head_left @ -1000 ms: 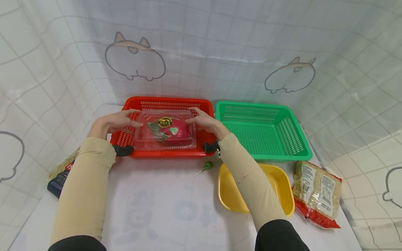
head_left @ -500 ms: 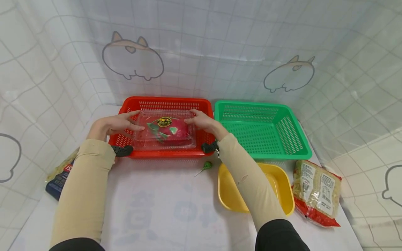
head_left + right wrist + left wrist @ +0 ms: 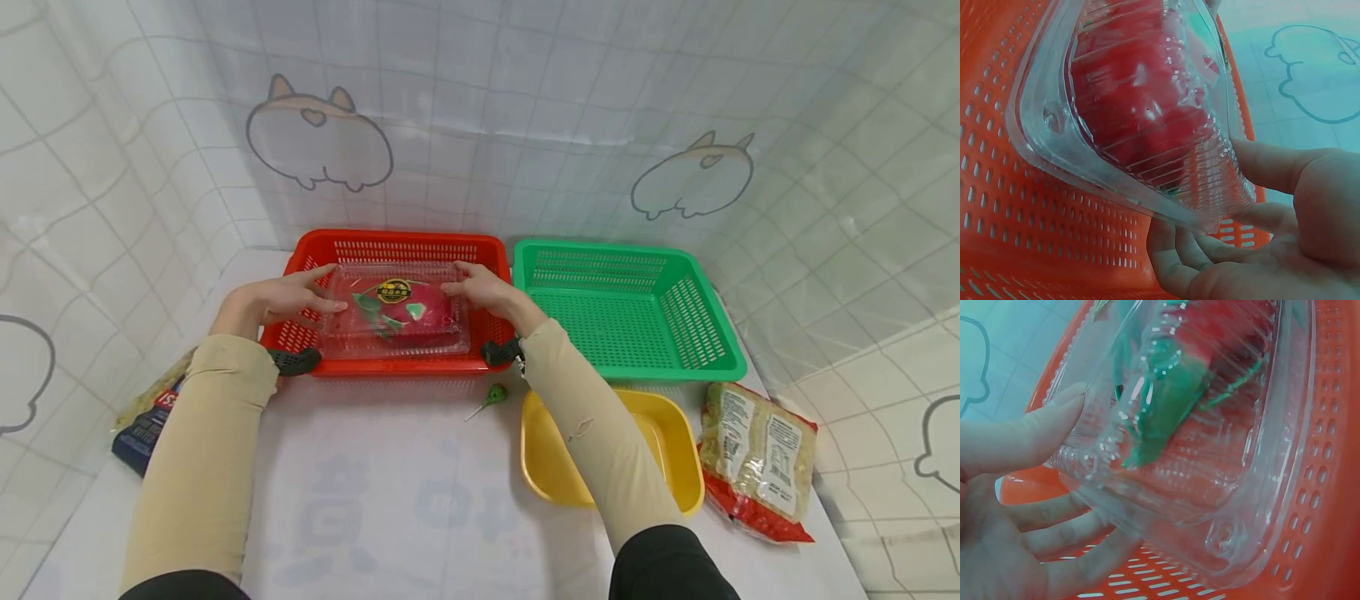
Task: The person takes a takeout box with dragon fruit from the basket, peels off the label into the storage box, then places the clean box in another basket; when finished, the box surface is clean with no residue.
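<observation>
A clear plastic clamshell box (image 3: 390, 347) with a round black-and-yellow label lies in the red basket (image 3: 405, 367). Through its lid shows a pink-red dragon fruit (image 3: 433, 310) with green scales. My left hand (image 3: 281, 297) holds the box's left end; in the left wrist view the thumb (image 3: 1054, 425) is on the lid side and the fingers (image 3: 1094, 562) reach beneath the rim. At the opposite end my right hand (image 3: 491, 293) grips the box the same way, its fingertips partly hidden under the rim in the right wrist view.
Beside the red basket stands a green basket (image 3: 600, 325). A yellow tray (image 3: 543, 462) sits under my right forearm. A green lollipop (image 3: 493, 395) lies in front. Food bags lie right (image 3: 757, 458) and left (image 3: 150, 421), the left one partly behind my sleeve. A patterned curtain hangs behind.
My left thumb has shifted slightly inward and down over the lid. The box and my right hand stay nearly where they were.
</observation>
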Available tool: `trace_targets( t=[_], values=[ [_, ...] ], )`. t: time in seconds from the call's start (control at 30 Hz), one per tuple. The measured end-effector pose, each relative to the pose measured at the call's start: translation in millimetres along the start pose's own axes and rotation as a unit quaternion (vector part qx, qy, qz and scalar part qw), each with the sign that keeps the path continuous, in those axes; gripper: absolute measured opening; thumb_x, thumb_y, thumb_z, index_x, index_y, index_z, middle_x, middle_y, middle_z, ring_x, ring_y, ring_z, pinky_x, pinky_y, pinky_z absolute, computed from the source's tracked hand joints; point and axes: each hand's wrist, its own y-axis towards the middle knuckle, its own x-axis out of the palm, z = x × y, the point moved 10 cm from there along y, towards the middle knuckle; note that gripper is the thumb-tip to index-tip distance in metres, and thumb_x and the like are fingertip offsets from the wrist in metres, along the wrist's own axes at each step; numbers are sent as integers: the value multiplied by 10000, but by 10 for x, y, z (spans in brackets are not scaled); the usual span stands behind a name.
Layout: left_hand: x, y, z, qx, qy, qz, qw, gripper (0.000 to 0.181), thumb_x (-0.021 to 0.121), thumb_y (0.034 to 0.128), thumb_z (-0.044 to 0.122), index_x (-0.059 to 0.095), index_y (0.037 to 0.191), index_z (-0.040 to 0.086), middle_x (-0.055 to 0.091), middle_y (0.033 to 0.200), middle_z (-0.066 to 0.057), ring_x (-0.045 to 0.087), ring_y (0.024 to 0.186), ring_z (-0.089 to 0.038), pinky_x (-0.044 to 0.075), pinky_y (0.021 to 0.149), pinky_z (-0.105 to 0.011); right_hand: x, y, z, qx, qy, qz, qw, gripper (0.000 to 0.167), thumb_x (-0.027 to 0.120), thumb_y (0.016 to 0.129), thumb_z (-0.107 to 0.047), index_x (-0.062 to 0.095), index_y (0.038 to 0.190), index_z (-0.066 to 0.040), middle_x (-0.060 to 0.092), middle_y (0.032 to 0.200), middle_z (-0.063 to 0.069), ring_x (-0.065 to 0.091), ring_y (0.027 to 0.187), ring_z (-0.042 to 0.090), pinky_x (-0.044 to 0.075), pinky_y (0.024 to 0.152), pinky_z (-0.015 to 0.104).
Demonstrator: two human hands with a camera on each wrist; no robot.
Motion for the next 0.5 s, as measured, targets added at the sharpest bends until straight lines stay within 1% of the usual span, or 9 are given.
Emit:
trace_targets(
  t=[0.13,0.23,0.37,0.43,0.5],
  values=[
    [-2,6,-21,4,-44,25,10000,977,608,999,272,-172,1583,206,75,1618,-267,334,1377,-441,416,1082,-584,2,-13,-5,3,60,14,10000,761,605,1001,-225,158,1608,-117,312,1613,82,410,1410,262,428,1111,461],
    [-4,4,-36,8,-98,24,9999,973,605,1000,275,-172,1583,214,87,1613,-269,323,1379,-446,416,1082,-583,5,-20,-12,31,46,39,10000,753,601,1003,-220,164,1607,-113,338,1596,87,430,1386,258,437,1104,451],
    [-13,-10,-36,17,-147,81,9999,977,619,992,300,-151,1590,222,153,1590,-272,332,1377,-447,427,1076,-575,7,-52,-45,130,28,113,9998,734,592,1006,-203,176,1603,-99,444,1515,117,471,1333,265,439,1101,444],
    [-12,-22,-37,20,-92,119,9999,980,622,989,311,-146,1591,224,145,1594,-271,326,1379,-448,438,1069,-565,3,-74,-68,192,-23,156,9997,720,586,1008,-186,188,1599,-88,483,1476,131,480,1316,273,440,1100,445],
    [-7,-34,-36,18,-3,152,9999,977,615,992,311,-154,1588,216,122,1602,-272,323,1379,-447,442,1067,-559,2,-98,-97,244,-147,188,9994,709,581,1009,-180,196,1597,-86,479,1481,131,473,1314,272,440,1099,448]
  ],
)
